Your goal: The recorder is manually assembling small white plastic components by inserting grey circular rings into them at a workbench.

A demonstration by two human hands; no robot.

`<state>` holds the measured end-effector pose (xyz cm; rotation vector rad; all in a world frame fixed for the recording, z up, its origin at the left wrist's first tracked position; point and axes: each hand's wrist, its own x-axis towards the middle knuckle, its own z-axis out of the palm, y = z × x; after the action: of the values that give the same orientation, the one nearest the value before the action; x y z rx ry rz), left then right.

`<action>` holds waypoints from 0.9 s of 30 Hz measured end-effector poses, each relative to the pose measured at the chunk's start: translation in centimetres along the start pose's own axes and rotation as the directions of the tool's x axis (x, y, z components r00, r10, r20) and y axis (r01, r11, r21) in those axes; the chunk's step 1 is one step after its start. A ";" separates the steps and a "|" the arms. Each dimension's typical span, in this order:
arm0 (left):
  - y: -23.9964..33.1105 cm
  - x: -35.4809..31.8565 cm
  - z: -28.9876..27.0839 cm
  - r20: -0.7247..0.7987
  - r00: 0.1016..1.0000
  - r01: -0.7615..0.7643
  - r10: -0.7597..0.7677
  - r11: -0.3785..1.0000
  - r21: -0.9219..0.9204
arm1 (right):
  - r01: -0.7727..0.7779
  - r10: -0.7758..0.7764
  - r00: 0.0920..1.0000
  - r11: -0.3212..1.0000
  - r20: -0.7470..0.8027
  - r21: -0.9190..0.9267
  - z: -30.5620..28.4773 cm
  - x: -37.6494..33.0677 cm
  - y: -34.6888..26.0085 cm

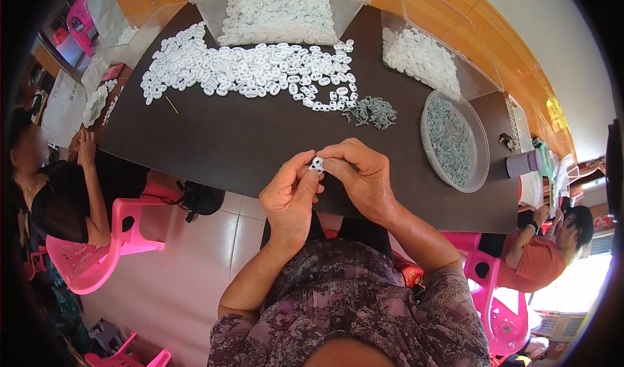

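Observation:
Above the near edge of the table, my left hand (290,195) and my right hand (361,175) meet at the fingertips. Between them they pinch a small white oval plastic piece with holes (317,163). Whether a screw is in it is too small to tell. Many similar white oval pieces (227,68) lie spread across the far side of the table, some of them in a loose ring. A small heap of grey screws (374,112) lies just beyond my right hand.
A dark table (214,133) bears a clear bin of white pieces (279,16), another clear bin (422,55), a round tub of screws (448,143) and a grey cylinder (523,163). A thin yellowish stick (171,104) lies left. People sit on pink chairs (120,237) at both sides.

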<state>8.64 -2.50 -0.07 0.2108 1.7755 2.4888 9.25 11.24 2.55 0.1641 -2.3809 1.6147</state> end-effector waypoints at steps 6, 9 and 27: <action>-0.2 0.0 0.3 0.017 1.000 0.019 -0.018 0.998 -0.066 | 0.065 -0.066 0.996 0.998 -0.052 -0.025 0.1 -0.1 0.2; 0.0 0.0 0.4 0.019 0.999 0.037 -0.035 0.995 -0.094 | 0.011 -0.011 1.000 1.000 -0.004 -0.029 -0.3 -0.3 0.0; 0.0 0.9 0.5 -0.037 0.999 0.039 -0.037 0.998 0.058 | -0.049 0.056 0.993 0.996 -0.104 0.069 0.0 0.4 1.0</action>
<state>7.87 -1.92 0.15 0.1350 1.8496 2.4325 8.66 11.66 1.74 0.0280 -2.2718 1.6837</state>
